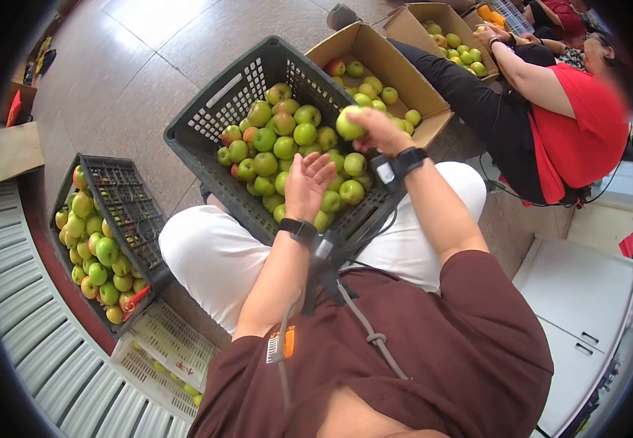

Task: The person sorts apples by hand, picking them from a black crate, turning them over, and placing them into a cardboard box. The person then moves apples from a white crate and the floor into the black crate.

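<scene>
A large dark plastic crate (pixel 218 98) stands between my knees, part filled with green apples (pixel 264 139), some blushed red. My left hand (pixel 309 182) is over the apples near the crate's front, palm turned up and fingers apart, holding nothing. Above the crate's right rim, my right hand (pixel 380 131) grips a green apple (pixel 350 123) at its fingertips. Just beyond that rim is an open cardboard box (pixel 426 98) with several green apples in it. Both wrists wear black bands.
To the left stands another dark crate (pixel 130 197) heaped with apples, beside a slatted metal surface (pixel 46 292). A white crate (pixel 174 339) sits below it. At upper right a person in a red top (pixel 579 131) sits by another apple box (pixel 404 29). White cabinets (pixel 579 285) are at right.
</scene>
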Demonstrator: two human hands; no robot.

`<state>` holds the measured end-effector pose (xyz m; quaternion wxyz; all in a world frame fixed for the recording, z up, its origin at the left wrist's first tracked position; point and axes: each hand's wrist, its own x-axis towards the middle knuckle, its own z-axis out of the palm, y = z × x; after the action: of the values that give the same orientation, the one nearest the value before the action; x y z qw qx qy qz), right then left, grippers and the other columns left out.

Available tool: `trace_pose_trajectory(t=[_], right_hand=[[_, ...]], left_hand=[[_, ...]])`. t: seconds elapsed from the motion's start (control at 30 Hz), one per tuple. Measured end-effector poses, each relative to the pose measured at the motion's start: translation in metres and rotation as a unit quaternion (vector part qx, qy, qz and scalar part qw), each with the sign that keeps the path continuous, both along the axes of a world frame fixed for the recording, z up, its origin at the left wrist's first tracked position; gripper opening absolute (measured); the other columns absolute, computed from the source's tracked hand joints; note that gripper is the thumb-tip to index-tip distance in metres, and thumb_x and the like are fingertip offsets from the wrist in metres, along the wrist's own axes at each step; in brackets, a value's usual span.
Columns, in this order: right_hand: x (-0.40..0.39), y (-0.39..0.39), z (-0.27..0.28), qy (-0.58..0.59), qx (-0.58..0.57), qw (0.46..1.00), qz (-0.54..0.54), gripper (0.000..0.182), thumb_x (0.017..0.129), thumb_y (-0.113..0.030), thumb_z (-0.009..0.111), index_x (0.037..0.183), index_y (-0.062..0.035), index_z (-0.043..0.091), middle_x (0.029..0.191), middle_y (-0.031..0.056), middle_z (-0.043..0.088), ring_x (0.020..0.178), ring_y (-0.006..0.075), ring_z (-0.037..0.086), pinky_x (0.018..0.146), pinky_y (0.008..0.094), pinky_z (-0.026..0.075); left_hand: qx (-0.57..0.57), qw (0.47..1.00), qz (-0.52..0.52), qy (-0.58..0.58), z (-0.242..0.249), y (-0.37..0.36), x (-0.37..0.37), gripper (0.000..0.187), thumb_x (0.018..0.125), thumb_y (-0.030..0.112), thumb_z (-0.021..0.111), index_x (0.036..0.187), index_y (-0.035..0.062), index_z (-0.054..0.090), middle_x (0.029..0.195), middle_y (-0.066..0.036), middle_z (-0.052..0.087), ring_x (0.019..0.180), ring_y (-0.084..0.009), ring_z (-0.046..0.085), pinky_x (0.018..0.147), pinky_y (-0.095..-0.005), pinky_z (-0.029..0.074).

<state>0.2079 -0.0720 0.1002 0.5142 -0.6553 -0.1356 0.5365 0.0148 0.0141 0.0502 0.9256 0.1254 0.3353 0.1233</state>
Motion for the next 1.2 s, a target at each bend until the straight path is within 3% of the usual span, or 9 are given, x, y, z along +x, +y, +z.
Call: trace_pose_trajectory(t=[0.03, 0.13, 0.23, 0.33, 0.63, 0.83, 0.97, 1.1, 1.2], right_hand=[[0.019, -0.002, 0.001, 0.001, 0.014, 0.999, -0.043, 0.039, 0.079, -0.032, 0.063, 0.104, -0.0049, 0.051, 0.081, 0.0064, 0.06, 0.051, 0.0119, 0.055, 0.043, 0.0225, 0.045], [0.052, -0.008, 0.009, -0.12, -0.002, 0.979, -0.165, 0.038, 0.079, -0.026, 0.064, 0.106, -0.0051, 0.049, 0.087, 0.0075, 0.059, 0.058, 0.0131, 0.057, 0.045, 0.0236, 0.046], [0.088, -0.031, -0.024, -0.14, -0.08, 0.977, -0.139, 0.044, 0.076, -0.017, 0.066, 0.115, -0.0069, 0.047, 0.09, 0.0072, 0.058, 0.059, 0.0138, 0.057, 0.046, 0.023, 0.047], [0.111, -0.048, -0.066, -0.132, -0.177, 0.97, -0.101, 0.05, 0.074, -0.011, 0.067, 0.119, -0.0088, 0.046, 0.09, 0.0072, 0.058, 0.064, 0.0142, 0.058, 0.047, 0.0231, 0.047], [0.117, -0.05, -0.094, -0.108, -0.223, 0.958, -0.147, 0.046, 0.077, -0.002, 0.056, 0.121, 0.0005, 0.045, 0.094, 0.0122, 0.06, 0.06, 0.0167, 0.059, 0.049, 0.0268, 0.048], [0.102, -0.033, -0.045, -0.113, -0.067, 0.969, -0.208, 0.032, 0.078, -0.006, 0.057, 0.109, 0.0001, 0.051, 0.087, 0.0085, 0.059, 0.065, 0.0152, 0.06, 0.052, 0.025, 0.048], [0.056, -0.021, 0.009, -0.085, 0.056, 0.97, -0.221, 0.024, 0.084, -0.01, 0.055, 0.106, -0.001, 0.051, 0.087, 0.008, 0.059, 0.07, 0.0151, 0.06, 0.057, 0.0239, 0.048], [0.012, -0.028, 0.014, -0.004, 0.103, 0.98, -0.167, 0.025, 0.084, -0.013, 0.055, 0.106, -0.0018, 0.051, 0.09, 0.0081, 0.059, 0.07, 0.0144, 0.06, 0.059, 0.0238, 0.049], [-0.013, -0.027, 0.01, -0.024, 0.053, 0.989, -0.133, 0.025, 0.084, -0.013, 0.056, 0.106, -0.0022, 0.051, 0.09, 0.0077, 0.059, 0.07, 0.014, 0.06, 0.059, 0.0234, 0.049]], left_hand=[[-0.004, 1.0, 0.009, 0.021, 0.0, -0.002, 0.001, 0.032, 0.092, 0.034, 0.044, 0.1, 0.004, 0.049, 0.09, -0.009, 0.06, 0.078, -0.0195, 0.059, 0.07, -0.0357, 0.05], [0.061, 0.991, 0.006, 0.117, -0.021, -0.004, -0.002, 0.02, 0.09, 0.027, 0.049, 0.093, 0.0072, 0.051, 0.074, -0.002, 0.056, 0.062, -0.0121, 0.055, 0.055, -0.0285, 0.049], [0.055, 0.992, 0.023, 0.111, -0.016, -0.004, -0.001, 0.014, 0.088, 0.022, 0.052, 0.085, 0.0094, 0.05, 0.062, 0.003, 0.047, 0.048, -0.0072, 0.045, 0.042, -0.0237, 0.041], [0.065, 0.992, 0.014, 0.103, -0.018, -0.003, 0.001, 0.016, 0.089, 0.022, 0.051, 0.08, 0.0097, 0.048, 0.06, 0.003, 0.043, 0.044, -0.0071, 0.04, 0.039, -0.0241, 0.036], [0.072, 0.992, 0.022, 0.105, -0.01, -0.005, 0.007, 0.025, 0.089, 0.03, 0.052, 0.075, 0.0105, 0.044, 0.05, 0.003, 0.036, 0.038, -0.0084, 0.034, 0.038, -0.0241, 0.032], [0.105, 0.987, 0.024, 0.122, -0.001, -0.002, 0.005, 0.028, 0.089, 0.032, 0.052, 0.072, 0.0103, 0.044, 0.05, 0.002, 0.038, 0.038, -0.009, 0.035, 0.039, -0.0245, 0.036], [0.21, 0.967, 0.052, 0.136, 0.013, 0.008, 0.002, 0.021, 0.089, 0.024, 0.053, 0.077, 0.0072, 0.049, 0.061, 0.001, 0.048, 0.046, -0.0095, 0.046, 0.044, -0.0232, 0.043], [0.257, 0.963, 0.075, 0.037, 0.069, 0.034, -0.005, 0.006, 0.088, 0.011, 0.051, 0.086, 0.0048, 0.052, 0.071, -0.003, 0.056, 0.057, -0.0111, 0.053, 0.051, -0.024, 0.047], [0.384, 0.922, 0.046, 0.006, 0.136, 0.058, -0.009, 0.008, 0.088, 0.011, 0.051, 0.087, 0.0033, 0.052, 0.072, -0.004, 0.056, 0.058, -0.0116, 0.052, 0.053, -0.0234, 0.045]])
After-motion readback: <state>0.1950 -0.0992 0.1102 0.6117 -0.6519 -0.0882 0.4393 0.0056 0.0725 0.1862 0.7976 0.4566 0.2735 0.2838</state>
